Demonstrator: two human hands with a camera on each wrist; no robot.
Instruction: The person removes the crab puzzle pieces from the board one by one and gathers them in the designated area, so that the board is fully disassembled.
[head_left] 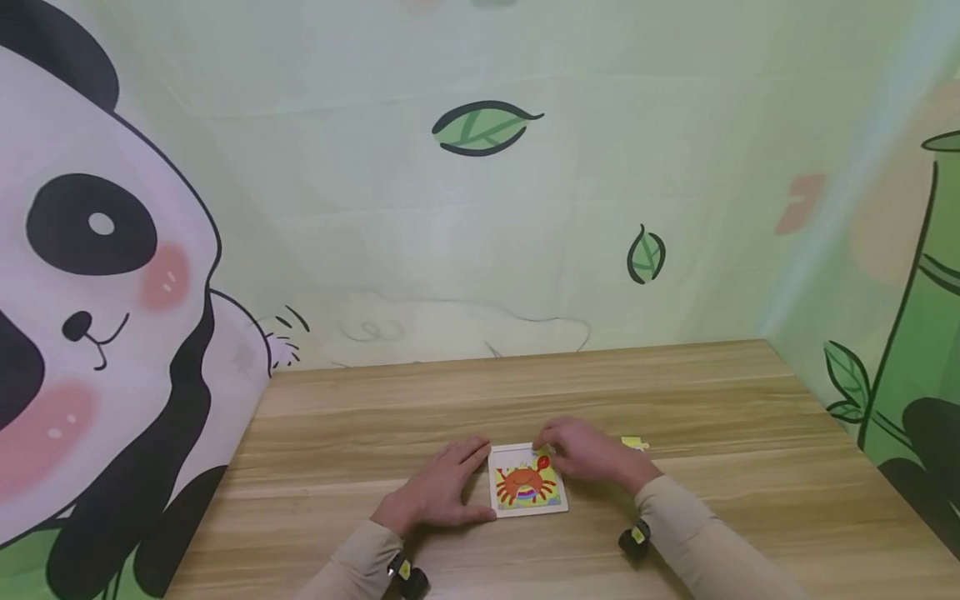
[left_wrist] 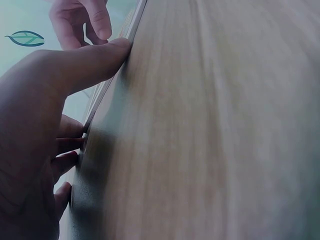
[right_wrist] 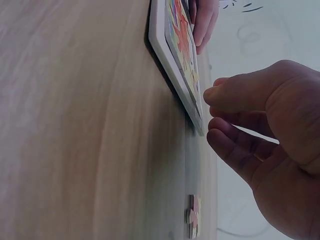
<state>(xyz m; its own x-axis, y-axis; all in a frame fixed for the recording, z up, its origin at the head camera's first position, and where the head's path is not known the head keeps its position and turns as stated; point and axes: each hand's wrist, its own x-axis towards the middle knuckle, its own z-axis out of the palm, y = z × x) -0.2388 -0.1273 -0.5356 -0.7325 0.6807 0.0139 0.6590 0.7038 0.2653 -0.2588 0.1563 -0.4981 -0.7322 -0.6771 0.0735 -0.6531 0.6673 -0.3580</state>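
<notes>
A square puzzle in a white frame (head_left: 567, 497) lies on the table, showing a red-orange crab (head_left: 522, 482) on yellow; bare white shows along its upper left part. My left hand (head_left: 438, 492) rests at the frame's left side, thumb at the lower corner and fingers at the upper one. In the left wrist view its thumb (left_wrist: 100, 62) touches the frame's edge. My right hand (head_left: 588, 452) is over the frame's upper right corner, thumb and forefinger pinched on a small piece, mostly hidden by the fingers. The right wrist view shows this hand (right_wrist: 270, 120) beside the frame (right_wrist: 172, 65).
A loose yellow puzzle piece (head_left: 633, 442) lies on the wooden table (head_left: 360, 408) to the right, behind my right wrist; the right wrist view also shows this piece (right_wrist: 194, 216). Behind the table hangs a backdrop (head_left: 360, 208) with a panda and leaves.
</notes>
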